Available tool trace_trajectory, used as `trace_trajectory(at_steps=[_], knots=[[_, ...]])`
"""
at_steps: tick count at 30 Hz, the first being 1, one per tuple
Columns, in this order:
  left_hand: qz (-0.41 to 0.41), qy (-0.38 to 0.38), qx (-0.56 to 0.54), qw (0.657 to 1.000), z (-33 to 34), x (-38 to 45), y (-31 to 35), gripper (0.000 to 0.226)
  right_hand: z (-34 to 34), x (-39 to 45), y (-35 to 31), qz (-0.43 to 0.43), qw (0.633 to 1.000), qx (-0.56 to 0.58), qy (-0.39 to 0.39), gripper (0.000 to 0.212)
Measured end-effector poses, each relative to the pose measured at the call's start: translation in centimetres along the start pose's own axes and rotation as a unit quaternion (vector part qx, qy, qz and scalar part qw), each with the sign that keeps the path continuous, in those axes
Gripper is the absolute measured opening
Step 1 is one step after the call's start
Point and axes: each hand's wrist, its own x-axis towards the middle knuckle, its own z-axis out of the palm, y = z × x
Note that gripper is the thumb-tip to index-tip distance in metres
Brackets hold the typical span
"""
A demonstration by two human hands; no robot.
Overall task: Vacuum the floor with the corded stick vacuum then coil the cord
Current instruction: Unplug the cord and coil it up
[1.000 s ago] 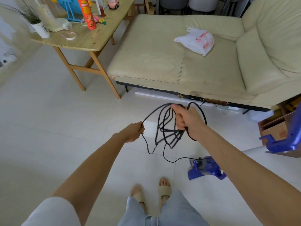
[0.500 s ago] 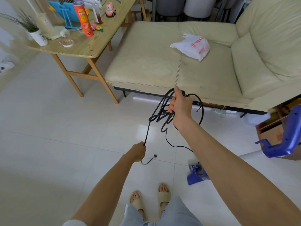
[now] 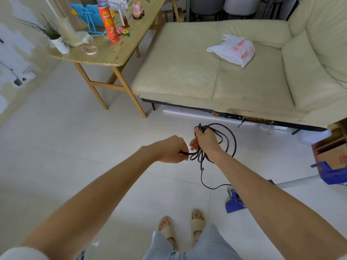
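**Cord coil held between both hands, above floor**

Nearest: two feet in beige slides (image 3: 198, 222) on the white tiled floor (image 3: 56, 166). Blue vacuum head (image 3: 234, 202) rests on the floor just right of the feet; its pale tube runs right toward the blue handle (image 3: 327, 172) at the frame edge.

Mid: right hand (image 3: 205, 140) has its grip clenched around a bundle of black cord (image 3: 228, 135) loops, held in the air. Left hand (image 3: 171, 150) pinches a strand of the same cord just beside the right hand. One strand hangs down and trails toward the vacuum head.

Far: cream sofa (image 3: 187, 72) carrying a white plastic bag (image 3: 234, 49). Wooden desk (image 3: 110, 55) to the left holds a red chips can (image 3: 109, 25) and a small potted plant (image 3: 56, 38).
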Motion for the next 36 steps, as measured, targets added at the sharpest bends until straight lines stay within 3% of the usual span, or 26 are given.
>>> trace_trajectory(at_steps=[3,7,11,17,19,22,24,26,30,33,36], knots=[[0.03,0.02,-0.031,0.999,-2.1,-0.3,-0.2,0.015,0.3,-1.2,0.0,0.014,0.997,-0.004,-0.079,0.041],[0.04,0.056,-0.093,0.993,-2.8,-0.6,-1.3,0.033,0.7,-1.6,-0.1,0.007,0.986,-0.024,-0.164,0.045],[-0.009,0.072,-0.157,0.985,0.0,-0.8,-3.3,0.027,0.6,-1.7,-1.4,0.038,0.987,0.028,-0.153,0.041],[-0.12,0.09,-0.217,0.965,7.4,-1.6,-7.6,0.021,-0.9,-1.3,-3.9,0.01,0.99,0.106,-0.088,0.037],[-0.161,0.119,-0.251,0.947,9.1,-1.2,-8.1,0.024,-1.5,-1.3,-5.1,-0.004,0.992,0.063,-0.108,0.032],[-0.212,0.256,-0.335,0.881,7.3,-0.2,-8.4,0.03,-1.9,-1.9,-5.6,0.006,0.977,-0.056,-0.207,0.031],[-0.22,0.315,-0.38,0.841,4.7,0.3,-8.9,0.032,-1.8,-2.5,-4.8,0.019,0.964,-0.039,-0.261,0.034],[-0.211,0.326,-0.379,0.84,2.7,0.5,-9.2,0.032,-1.5,-2.9,-4.2,0.01,0.96,0.041,-0.275,0.034],[-0.188,0.251,-0.352,0.882,3.5,0.4,-7.8,0.036,-0.9,-2.7,-4.9,-0.052,0.963,0.164,-0.207,0.033],[-0.156,0.096,-0.27,0.945,7.1,-0.1,-7.0,0.032,-0.7,-2.4,-6.5,-0.076,0.963,0.214,-0.145,0.032],[-0.213,-0.045,-0.216,0.952,11.0,-1.0,-6.9,0.023,-1.0,-2.1,-7.6,-0.082,0.956,0.271,-0.081,0.032]])
